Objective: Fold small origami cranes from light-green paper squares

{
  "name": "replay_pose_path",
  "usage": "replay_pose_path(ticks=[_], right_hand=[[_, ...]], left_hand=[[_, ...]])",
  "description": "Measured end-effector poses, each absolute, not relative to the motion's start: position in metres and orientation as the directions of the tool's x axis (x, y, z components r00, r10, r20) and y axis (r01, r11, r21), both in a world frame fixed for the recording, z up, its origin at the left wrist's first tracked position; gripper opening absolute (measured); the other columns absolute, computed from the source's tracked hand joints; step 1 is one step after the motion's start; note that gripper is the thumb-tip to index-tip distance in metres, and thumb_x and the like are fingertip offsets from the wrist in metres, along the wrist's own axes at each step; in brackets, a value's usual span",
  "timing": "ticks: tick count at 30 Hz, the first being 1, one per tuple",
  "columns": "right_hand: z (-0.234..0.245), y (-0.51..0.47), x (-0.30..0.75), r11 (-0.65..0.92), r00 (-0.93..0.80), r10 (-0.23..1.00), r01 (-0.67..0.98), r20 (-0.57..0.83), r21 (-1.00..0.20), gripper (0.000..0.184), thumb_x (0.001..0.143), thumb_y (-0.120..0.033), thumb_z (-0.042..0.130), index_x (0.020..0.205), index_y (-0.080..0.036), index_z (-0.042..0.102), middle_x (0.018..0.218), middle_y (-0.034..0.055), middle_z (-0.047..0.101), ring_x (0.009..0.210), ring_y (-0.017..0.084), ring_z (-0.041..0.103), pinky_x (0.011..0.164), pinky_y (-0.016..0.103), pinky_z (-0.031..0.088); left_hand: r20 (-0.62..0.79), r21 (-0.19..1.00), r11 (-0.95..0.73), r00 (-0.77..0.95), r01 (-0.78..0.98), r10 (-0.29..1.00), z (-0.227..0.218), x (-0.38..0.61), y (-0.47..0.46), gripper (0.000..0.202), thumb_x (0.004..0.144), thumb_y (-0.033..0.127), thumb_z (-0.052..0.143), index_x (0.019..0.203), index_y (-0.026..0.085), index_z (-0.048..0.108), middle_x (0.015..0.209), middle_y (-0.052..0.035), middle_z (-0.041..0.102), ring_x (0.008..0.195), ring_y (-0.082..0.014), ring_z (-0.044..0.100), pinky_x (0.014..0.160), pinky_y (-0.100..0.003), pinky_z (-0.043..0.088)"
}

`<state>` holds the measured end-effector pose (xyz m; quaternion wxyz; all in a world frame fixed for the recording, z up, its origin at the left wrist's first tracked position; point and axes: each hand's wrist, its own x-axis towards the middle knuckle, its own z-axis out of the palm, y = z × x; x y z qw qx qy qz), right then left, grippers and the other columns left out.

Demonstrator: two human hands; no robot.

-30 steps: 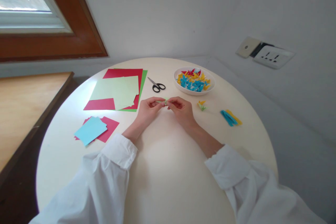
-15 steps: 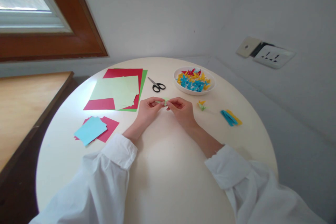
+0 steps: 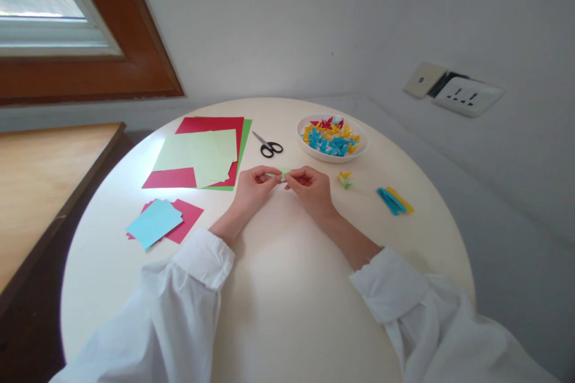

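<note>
A small piece of light green paper [image 3: 283, 175] is pinched between my two hands, mostly covered by the fingers; its folds are too small to make out. My left hand [image 3: 257, 187] grips it from the left with thumb and fingertips. From the right, my right hand [image 3: 312, 190] closes on its other side. Just right of that hand lie small folded paper pieces in yellow and green [image 3: 345, 180]. Beyond the hands stands a white dish [image 3: 335, 159] heaped with tiny folded paper figures [image 3: 330, 139] in blue, yellow and red.
Black-handled scissors [image 3: 268, 147] lie behind my hands. Large red and green sheets [image 3: 197, 152] are stacked at the back left, with blue and pink paper squares [image 3: 157, 222] nearer. Blue and yellow folded strips [image 3: 393, 201] rest at the right of the round table [image 3: 287, 311].
Both hands keep the same place and pinch on the green paper. Nothing else on the table has visibly moved; the view has shifted only very slightly.
</note>
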<state>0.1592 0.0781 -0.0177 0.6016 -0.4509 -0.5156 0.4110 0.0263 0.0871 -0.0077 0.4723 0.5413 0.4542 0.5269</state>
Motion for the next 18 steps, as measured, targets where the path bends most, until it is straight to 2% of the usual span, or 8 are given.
replay_pose_path(ticks=[9, 18], right_hand=[[-0.0184, 0.0784, 0.1590, 0.247, 0.131, 0.962, -0.051, 0.238, -0.968, 0.014, 0.061, -0.029, 0.071, 0.060, -0.019, 0.060, 0.059, -0.0009, 0.066, 0.053, 0.014, 0.062, 0.055, 0.030, 0.055], [-0.0205, 0.0796, 0.1593, 0.225, 0.120, 0.969, -0.062, 0.216, -0.972, 0.016, 0.060, -0.028, 0.072, 0.061, -0.019, 0.058, 0.059, -0.0024, 0.064, 0.053, 0.013, 0.061, 0.057, 0.030, 0.056]], left_hand=[[0.125, 0.992, -0.125, 0.032, 0.004, 0.992, -0.0086, 0.0267, 0.0877, 0.012, 0.060, 0.026, 0.073, 0.065, 0.016, 0.069, 0.042, 0.0054, 0.047, 0.040, -0.0054, 0.032, 0.041, -0.022, 0.021], [0.136, 0.991, -0.136, 0.037, 0.015, 0.990, -0.0109, 0.0258, 0.0892, 0.014, 0.060, 0.027, 0.073, 0.067, 0.016, 0.069, 0.045, 0.0041, 0.051, 0.042, -0.0063, 0.036, 0.042, -0.022, 0.024]])
